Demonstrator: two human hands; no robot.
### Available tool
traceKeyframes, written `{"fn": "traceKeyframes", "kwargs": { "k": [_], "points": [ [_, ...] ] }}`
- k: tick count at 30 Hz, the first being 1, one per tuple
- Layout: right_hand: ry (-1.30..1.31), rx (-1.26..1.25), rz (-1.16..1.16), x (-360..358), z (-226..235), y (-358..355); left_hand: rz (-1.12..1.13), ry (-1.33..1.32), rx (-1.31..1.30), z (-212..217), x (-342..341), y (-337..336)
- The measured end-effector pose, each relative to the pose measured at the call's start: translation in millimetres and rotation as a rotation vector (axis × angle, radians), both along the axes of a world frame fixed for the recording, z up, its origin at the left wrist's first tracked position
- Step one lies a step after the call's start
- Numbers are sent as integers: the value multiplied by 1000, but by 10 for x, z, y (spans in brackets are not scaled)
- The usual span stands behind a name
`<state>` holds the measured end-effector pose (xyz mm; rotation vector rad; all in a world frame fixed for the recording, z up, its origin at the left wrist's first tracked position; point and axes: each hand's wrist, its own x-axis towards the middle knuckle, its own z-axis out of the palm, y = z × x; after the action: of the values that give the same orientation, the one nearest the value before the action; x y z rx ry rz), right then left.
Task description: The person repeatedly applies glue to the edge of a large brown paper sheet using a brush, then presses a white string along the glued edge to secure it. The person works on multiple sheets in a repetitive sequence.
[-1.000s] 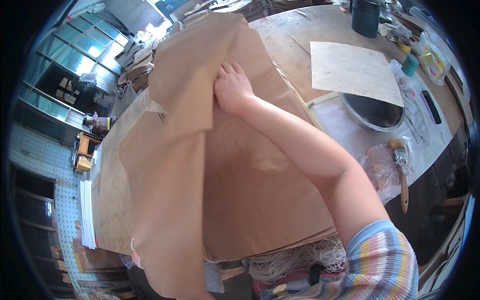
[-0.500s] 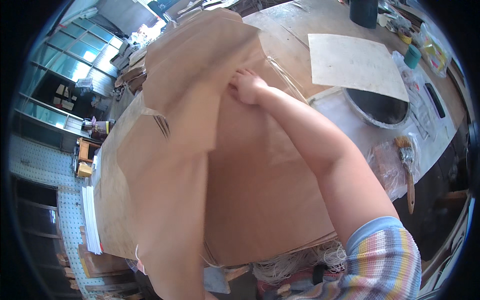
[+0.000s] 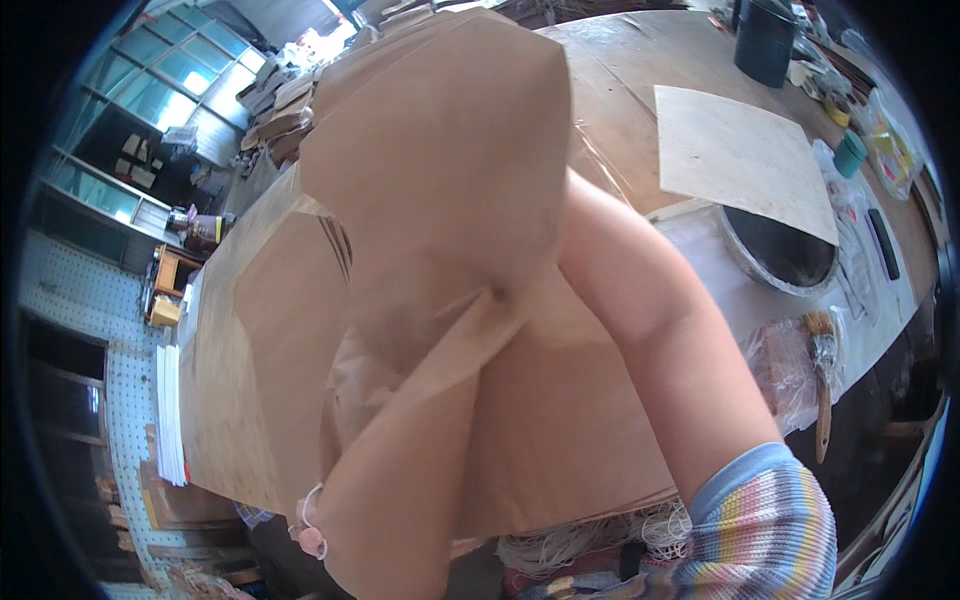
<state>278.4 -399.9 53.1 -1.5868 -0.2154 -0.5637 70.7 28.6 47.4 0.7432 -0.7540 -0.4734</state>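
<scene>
A big brown paper sheet (image 3: 440,150) is lifted and folded up toward me, filling the middle of the view. More brown paper (image 3: 560,440) lies flat below it on the workbench. My right forearm (image 3: 650,330), in a striped sleeve, reaches from the lower right under the raised fold. My right hand is hidden behind that fold, where the paper bunches as if gripped. My left hand is not visible. A small pink thing on a white loop (image 3: 312,538) hangs at the paper's lower edge.
To the right lie a pale plywood sheet (image 3: 740,160), a round dark pan (image 3: 780,250), a brush (image 3: 822,390) on a plastic bag, a dark container (image 3: 765,40) and a teal cup (image 3: 850,155). White sheets (image 3: 168,410) are stacked at the left beside a pegboard (image 3: 80,330).
The brown sheet has risen much closer to the camera and now covers my right hand, which showed on the paper's edge before.
</scene>
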Motion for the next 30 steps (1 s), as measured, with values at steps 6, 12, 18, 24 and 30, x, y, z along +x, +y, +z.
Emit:
{"fn": "traceKeyframes", "kwargs": {
  "k": [6,12,18,24,30],
  "points": [
    [295,-895,-226,81,-323,347,-41,-5,29,-66,-153,82],
    [200,-913,-333,131,-430,394,-89,-105,387,136,-247,67],
    [295,-893,-348,288,-552,443,134,67,549,117,-611,53],
    [411,-757,-403,355,-633,355,159,75,642,96,-634,19],
    [530,374,-182,-325,-382,-94,122,53,895,172,-698,-78]
  ]
}}
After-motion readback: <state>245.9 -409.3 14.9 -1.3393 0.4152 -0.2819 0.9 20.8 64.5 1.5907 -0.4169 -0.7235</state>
